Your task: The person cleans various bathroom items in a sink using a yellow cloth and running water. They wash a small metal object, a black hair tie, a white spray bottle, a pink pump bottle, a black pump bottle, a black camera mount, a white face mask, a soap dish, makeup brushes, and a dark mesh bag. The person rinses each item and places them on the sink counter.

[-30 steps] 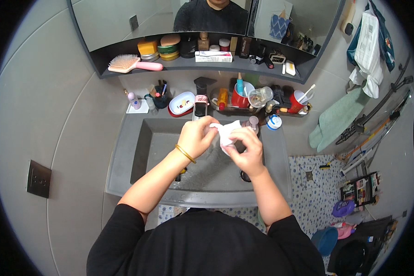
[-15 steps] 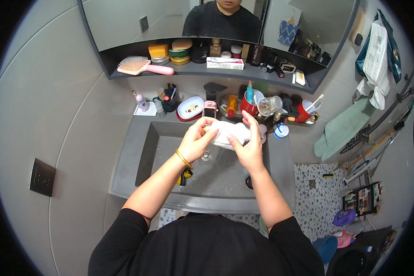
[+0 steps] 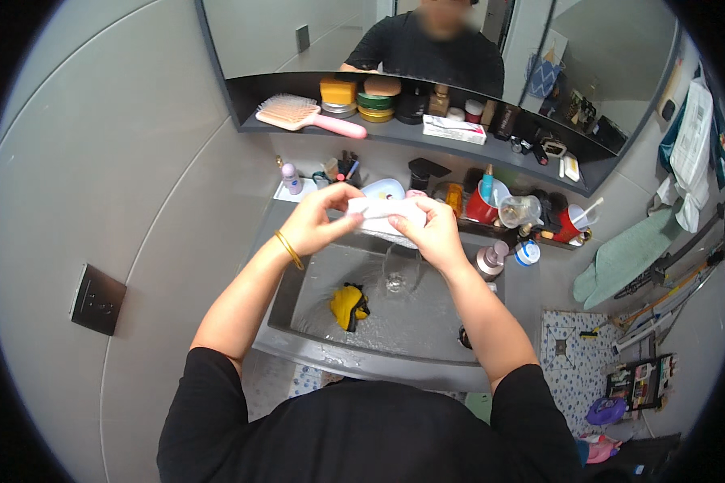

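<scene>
Both my hands hold a white folded cloth or tissue (image 3: 385, 211) above the grey sink (image 3: 314, 342). My left hand (image 3: 321, 220), with a gold bangle on its wrist, pinches the left end. My right hand (image 3: 433, 233) grips the right end. Below them a clear glass (image 3: 396, 272) stands in the basin, and a yellow sponge-like thing (image 3: 348, 306) lies on the basin floor to its left.
A shelf holds a pink hairbrush (image 3: 304, 116), tins and a white box (image 3: 454, 129). The counter behind the sink is crowded with bottles, red cups (image 3: 482, 208) and brushes. A green towel (image 3: 627, 258) hangs at right. A wall switch (image 3: 97, 299) is at left.
My hands have risen away from the basin toward the counter, and the white cloth is now stretched out between them. The camera has tilted so the sink sits lower in view.
</scene>
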The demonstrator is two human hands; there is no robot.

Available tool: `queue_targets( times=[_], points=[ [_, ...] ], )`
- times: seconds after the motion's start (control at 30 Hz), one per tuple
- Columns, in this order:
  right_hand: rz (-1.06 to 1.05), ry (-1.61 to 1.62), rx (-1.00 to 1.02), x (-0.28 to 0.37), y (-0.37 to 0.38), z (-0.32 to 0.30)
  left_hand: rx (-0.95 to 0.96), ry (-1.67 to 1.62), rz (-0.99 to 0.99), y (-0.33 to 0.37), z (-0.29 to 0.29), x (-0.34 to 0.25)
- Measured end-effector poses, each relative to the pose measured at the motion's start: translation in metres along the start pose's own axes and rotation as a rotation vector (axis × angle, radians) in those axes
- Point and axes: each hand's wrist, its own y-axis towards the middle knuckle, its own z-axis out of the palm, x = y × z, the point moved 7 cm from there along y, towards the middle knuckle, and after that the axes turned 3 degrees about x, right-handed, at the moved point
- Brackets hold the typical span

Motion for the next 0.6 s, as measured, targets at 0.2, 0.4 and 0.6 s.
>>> queue_targets(
  times=[0.2, 0.4, 0.6],
  points=[
    [-0.058, 0.146, -0.063, 0.017, 0.068, 0.027, -0.483, -0.129, -0.056, 0.007, -0.116, 0.041],
    [-0.567, -0.633, -0.231, 0.061, 0.119, 0.063, -0.866, 0.078, -0.101, 0.042, -0.227, 0.091],
    [-0.542, -1.226, -0.184, 0.041, 0.150, 0.099, -0.999, 0.364, -0.342, 0.059, -0.253, 0.120]
  ],
)
